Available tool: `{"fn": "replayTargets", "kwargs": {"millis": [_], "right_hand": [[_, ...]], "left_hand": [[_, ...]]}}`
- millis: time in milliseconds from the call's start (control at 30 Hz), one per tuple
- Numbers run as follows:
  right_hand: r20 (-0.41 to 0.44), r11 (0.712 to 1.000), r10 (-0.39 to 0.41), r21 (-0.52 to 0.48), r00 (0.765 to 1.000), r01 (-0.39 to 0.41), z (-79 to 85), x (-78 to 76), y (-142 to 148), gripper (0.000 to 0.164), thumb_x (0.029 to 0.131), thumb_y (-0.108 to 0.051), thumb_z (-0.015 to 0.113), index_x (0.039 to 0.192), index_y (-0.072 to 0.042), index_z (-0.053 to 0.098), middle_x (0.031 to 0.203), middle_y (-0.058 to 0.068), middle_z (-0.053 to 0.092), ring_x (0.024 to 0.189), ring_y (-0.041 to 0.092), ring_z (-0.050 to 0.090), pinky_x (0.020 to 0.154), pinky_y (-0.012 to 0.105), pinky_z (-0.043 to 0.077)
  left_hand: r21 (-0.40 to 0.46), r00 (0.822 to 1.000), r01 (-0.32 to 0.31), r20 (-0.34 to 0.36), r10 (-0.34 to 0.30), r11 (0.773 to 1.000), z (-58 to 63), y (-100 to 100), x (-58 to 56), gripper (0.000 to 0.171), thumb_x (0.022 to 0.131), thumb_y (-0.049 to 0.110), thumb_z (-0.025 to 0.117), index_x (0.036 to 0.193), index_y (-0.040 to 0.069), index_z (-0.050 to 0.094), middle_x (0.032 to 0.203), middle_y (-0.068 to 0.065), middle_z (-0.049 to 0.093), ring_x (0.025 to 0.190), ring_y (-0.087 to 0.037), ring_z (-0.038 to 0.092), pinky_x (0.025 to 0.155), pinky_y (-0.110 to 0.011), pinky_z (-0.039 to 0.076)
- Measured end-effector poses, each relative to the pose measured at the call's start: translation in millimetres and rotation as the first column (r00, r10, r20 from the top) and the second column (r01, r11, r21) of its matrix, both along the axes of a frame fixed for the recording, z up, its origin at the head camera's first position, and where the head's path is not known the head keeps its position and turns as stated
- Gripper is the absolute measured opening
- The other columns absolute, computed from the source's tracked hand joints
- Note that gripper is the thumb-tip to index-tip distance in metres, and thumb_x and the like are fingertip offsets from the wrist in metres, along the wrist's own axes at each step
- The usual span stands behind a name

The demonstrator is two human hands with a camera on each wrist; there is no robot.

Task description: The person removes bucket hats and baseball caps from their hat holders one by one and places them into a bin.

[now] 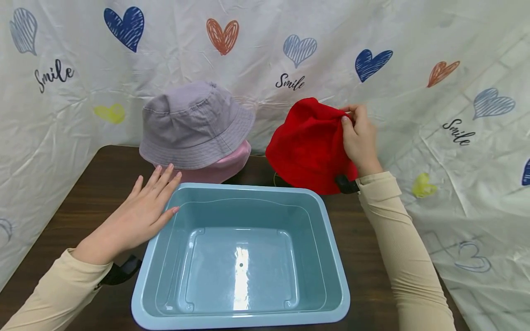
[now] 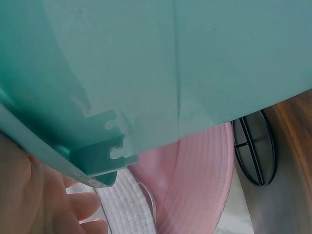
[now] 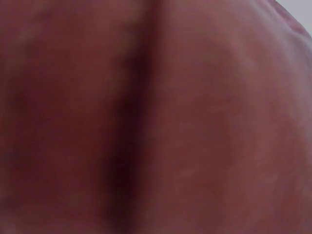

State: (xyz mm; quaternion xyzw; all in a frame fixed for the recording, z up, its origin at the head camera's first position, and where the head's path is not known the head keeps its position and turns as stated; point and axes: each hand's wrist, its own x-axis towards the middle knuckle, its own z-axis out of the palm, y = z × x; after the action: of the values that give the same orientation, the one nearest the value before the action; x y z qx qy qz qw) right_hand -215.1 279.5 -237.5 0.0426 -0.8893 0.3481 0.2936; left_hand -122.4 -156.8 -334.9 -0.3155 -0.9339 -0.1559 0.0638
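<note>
At the back right, my right hand (image 1: pixel 362 140) pinches the upper side of a red bucket hat (image 1: pixel 308 147) between thumb and fingers. Blurred reddish fabric, likely the same hat (image 3: pixel 219 122), fills the right wrist view. My left hand (image 1: pixel 142 216) has its fingers spread beside the upper left corner of a blue plastic basin (image 1: pixel 248 188); whether it touches the rim, I cannot tell. Just beyond its fingertips, a grey-lilac bucket hat (image 1: pixel 194 124) sits over a pink hat (image 1: pixel 225 168). In the left wrist view the pink brim (image 2: pixel 200 180) shows below the basin's outer wall (image 2: pixel 146 63).
A dark wooden table (image 1: pixel 112 179) carries the basin and hats. Behind hangs a white cloth (image 1: pixel 256 69) printed with hearts and "Smile". A black wire piece (image 2: pixel 256 151) is next to the pink brim in the left wrist view.
</note>
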Motion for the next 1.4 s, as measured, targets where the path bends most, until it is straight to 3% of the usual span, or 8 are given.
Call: {"fn": "replayTargets", "kwargs": {"millis": [167, 400, 533, 700, 900, 1100, 1267, 1400], "right_hand": [[0.079, 0.996, 0.037, 0.083, 0.996, -0.044, -2.0, -4.5, -1, 0.032, 0.098, -0.021, 0.05, 0.118, 0.003, 0.057, 0.114, 0.021, 0.06, 0.098, 0.033, 0.053, 0.085, 0.044, 0.043], [0.078, 0.983, 0.053, 0.173, 0.996, -0.066, -5.3, -11.0, 0, 0.04, 0.082, -0.024, 0.074, 0.113, 0.0, 0.066, 0.111, 0.018, 0.064, 0.1, 0.032, 0.057, 0.085, 0.045, 0.048], [0.05, 0.983, 0.056, 0.172, 0.997, -0.064, -7.4, -12.6, 1, 0.033, 0.081, -0.02, 0.075, 0.106, 0.001, 0.07, 0.101, 0.02, 0.065, 0.094, 0.031, 0.058, 0.081, 0.04, 0.047], [-0.007, 0.984, 0.034, 0.173, 0.999, -0.033, -6.9, -9.5, 0, 0.025, 0.083, -0.018, 0.073, 0.098, 0.002, 0.072, 0.084, 0.019, 0.058, 0.079, 0.024, 0.05, 0.065, 0.025, 0.037], [-0.05, 0.984, 0.036, 0.178, 0.998, -0.027, -4.0, -9.3, -3, 0.025, 0.087, -0.019, 0.069, 0.096, 0.003, 0.071, 0.09, 0.017, 0.058, 0.083, 0.025, 0.052, 0.071, 0.029, 0.043], [-0.182, 0.986, 0.034, 0.167, 0.983, -0.004, -6.0, -14.1, -2, 0.024, 0.086, -0.019, 0.069, 0.088, 0.005, 0.069, 0.086, 0.02, 0.063, 0.077, 0.028, 0.054, 0.07, 0.025, 0.04], [-0.32, 0.991, 0.03, 0.131, 0.947, 0.013, -4.6, -15.9, 0, 0.025, 0.086, -0.019, 0.069, 0.085, 0.006, 0.069, 0.081, 0.021, 0.064, 0.074, 0.028, 0.054, 0.066, 0.017, 0.034], [-0.405, 0.987, 0.064, 0.162, 0.912, 0.003, 0.3, -11.0, -3, 0.024, 0.085, -0.019, 0.071, 0.083, 0.005, 0.07, 0.078, 0.02, 0.064, 0.072, 0.029, 0.056, 0.066, 0.019, 0.037]], "left_hand": [[-0.01, 1.0, -0.007, 0.01, 0.007, 1.0, 0.3, -1, 0.9, 0.068, 0.097, 0.029, 0.051, 0.149, 0.0, 0.019, 0.155, -0.021, 0.009, 0.142, -0.038, 0.003, 0.108, -0.063, 0.006], [-0.042, 1.0, -0.022, -0.013, 0.021, 0.999, -0.8, -1, 1.6, 0.063, 0.098, 0.03, 0.047, 0.147, -0.004, 0.023, 0.156, -0.018, 0.011, 0.143, -0.034, 0.005, 0.108, -0.062, 0.005], [-0.055, 1.0, -0.026, -0.014, 0.025, 0.998, -1.8, 1, 1.3, 0.062, 0.1, 0.031, 0.044, 0.147, -0.004, 0.024, 0.155, -0.017, 0.015, 0.143, -0.031, 0.011, 0.109, -0.06, 0.004], [-0.054, 1.0, -0.024, -0.016, 0.023, 0.998, -1.9, 4, -0.1, 0.062, 0.099, 0.03, 0.045, 0.147, -0.003, 0.023, 0.155, -0.016, 0.018, 0.142, -0.03, 0.014, 0.11, -0.059, 0.004], [-0.056, 0.999, -0.026, -0.026, 0.024, 0.998, -1.6, 3, 0.0, 0.06, 0.099, 0.027, 0.045, 0.147, -0.004, 0.024, 0.154, -0.017, 0.02, 0.142, -0.03, 0.015, 0.11, -0.059, 0.005], [-0.073, 0.998, -0.048, -0.052, 0.044, 0.996, -2.1, 2, -1.5, 0.057, 0.098, 0.022, 0.044, 0.147, -0.002, 0.026, 0.154, -0.015, 0.023, 0.142, -0.029, 0.019, 0.109, -0.06, 0.009], [-0.087, 0.996, -0.068, -0.056, 0.063, 0.994, -1.3, 3, -2.6, 0.056, 0.097, 0.02, 0.044, 0.147, -0.001, 0.028, 0.153, -0.014, 0.024, 0.141, -0.029, 0.02, 0.109, -0.06, 0.009], [-0.096, 0.996, -0.076, -0.048, 0.072, 0.993, -1.3, 3, -3.1, 0.056, 0.097, 0.02, 0.044, 0.147, -0.001, 0.028, 0.153, -0.015, 0.024, 0.141, -0.029, 0.019, 0.11, -0.06, 0.008]]}}
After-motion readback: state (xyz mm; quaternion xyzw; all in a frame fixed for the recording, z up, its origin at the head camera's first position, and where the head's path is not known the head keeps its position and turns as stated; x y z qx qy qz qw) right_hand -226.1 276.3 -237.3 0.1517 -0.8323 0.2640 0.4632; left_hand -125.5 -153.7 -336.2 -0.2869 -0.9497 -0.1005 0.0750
